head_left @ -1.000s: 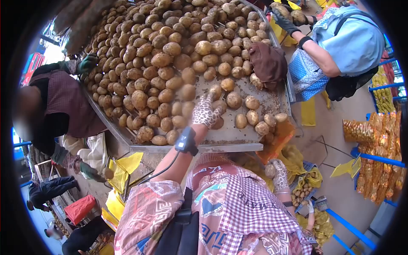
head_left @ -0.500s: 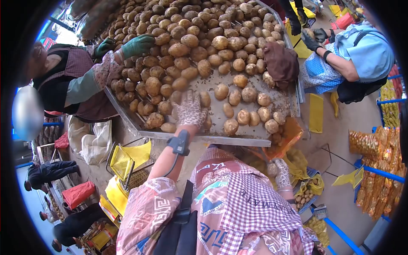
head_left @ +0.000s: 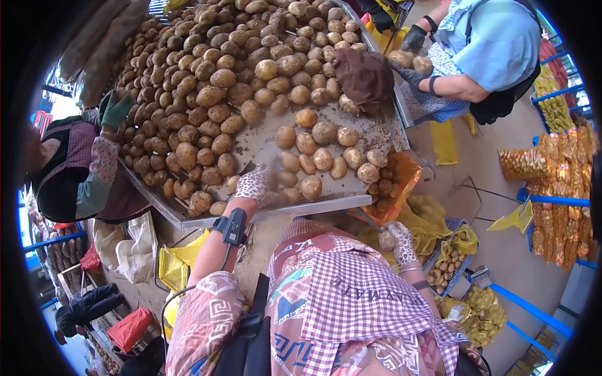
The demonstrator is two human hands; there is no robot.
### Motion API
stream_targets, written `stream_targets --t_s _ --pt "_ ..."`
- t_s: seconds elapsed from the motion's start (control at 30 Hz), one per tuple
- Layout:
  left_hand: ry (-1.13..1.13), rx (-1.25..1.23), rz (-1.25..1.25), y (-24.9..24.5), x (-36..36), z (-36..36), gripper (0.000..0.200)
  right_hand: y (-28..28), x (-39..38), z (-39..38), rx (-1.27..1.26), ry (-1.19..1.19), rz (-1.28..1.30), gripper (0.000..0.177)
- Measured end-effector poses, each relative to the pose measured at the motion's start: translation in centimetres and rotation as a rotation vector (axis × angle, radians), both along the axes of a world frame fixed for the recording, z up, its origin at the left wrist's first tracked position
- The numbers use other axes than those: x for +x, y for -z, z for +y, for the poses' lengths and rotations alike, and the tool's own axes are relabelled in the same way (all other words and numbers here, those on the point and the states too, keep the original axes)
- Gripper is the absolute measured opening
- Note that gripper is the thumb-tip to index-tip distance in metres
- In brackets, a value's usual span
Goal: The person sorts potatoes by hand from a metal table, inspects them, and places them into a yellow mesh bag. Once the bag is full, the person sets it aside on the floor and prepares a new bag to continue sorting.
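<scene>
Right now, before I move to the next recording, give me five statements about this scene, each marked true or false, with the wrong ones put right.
1. The left hand is over the metal table. True.
2. The right hand is flat on the table. False: it is beyond the table's near edge, with a potato in its grip.
3. A brown cloth lies at the table's right side. True.
4. The orange bag hangs at the table's left side with nothing in it. False: it is at the near right corner, with potatoes in it.
5. The co-worker in light blue wears dark gloves. True.
</scene>
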State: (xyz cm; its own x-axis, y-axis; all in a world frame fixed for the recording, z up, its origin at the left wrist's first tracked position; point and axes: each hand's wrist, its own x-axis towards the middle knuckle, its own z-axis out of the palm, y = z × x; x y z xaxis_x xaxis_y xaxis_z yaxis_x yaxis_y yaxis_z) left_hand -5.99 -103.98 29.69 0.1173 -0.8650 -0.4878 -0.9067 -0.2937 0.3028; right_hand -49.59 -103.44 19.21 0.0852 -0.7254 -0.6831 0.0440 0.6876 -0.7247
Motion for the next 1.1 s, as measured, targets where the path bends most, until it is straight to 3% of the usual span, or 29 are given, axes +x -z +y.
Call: stream_targets --t_s 0.1,0.17,0.27,0.33,0.57,0.63,0.73,0.83,0.97,1.03,1.1 --pt "-0.01 0.008 0.158 0.3 -0.8 -1.2 0.108 -3.5 2.0 -2.3 -0.056 -0.038 0.017 0.009" --pt "0.008 -0.017 0.184 1.0 -1.2 -1.3 0.107 -6.2 4.3 -5.6 -0.361 -0.267 0.182 0.014" --pt "-0.146 0.07 0.389 -0.4 -2.7 -2.2 0.106 -10.5 9.4 -10.7 -0.55 -0.466 0.394 0.034" --pt "-0.096 0.034 0.386 0.2 -3.1 -2.8 0.106 -11.0 12.2 -13.9 -0.746 -0.606 0.612 0.048" --pt "-0.108 -0.046 0.443 2.7 -5.1 -3.8 0.107 -10.8 20.8 -22.2 -0.8 -1.131 0.943 0.064" --pt "-0.085 -0.004 0.46 2.6 -5.3 -4.2 0.105 -9.8 23.2 -23.3 -0.972 -1.282 0.984 0.065" --pt "-0.078 -0.028 0.468 3.4 -6.2 -4.7 0.103 -10.5 27.1 -23.4 -0.819 -1.529 1.015 0.067" --pt "-0.087 -0.017 0.472 3.3 -7.7 -5.5 0.102 -10.3 29.7 -23.0 -0.734 -1.614 1.123 0.07" --pt "-0.079 -0.011 0.533 3.9 -10.0 -6.7 0.098 -10.6 28.8 -25.1 -0.669 -1.662 1.0 0.075" --pt "-0.048 -0.03 0.542 4.0 -9.7 -7.1 0.094 -11.3 27.5 -26.0 -0.526 -1.496 0.838 0.073" --pt "0.281 -0.282 0.609 4.1 -8.2 -6.9 0.081 -10.9 24.5 -26.6 -0.519 -1.282 0.536 0.073"
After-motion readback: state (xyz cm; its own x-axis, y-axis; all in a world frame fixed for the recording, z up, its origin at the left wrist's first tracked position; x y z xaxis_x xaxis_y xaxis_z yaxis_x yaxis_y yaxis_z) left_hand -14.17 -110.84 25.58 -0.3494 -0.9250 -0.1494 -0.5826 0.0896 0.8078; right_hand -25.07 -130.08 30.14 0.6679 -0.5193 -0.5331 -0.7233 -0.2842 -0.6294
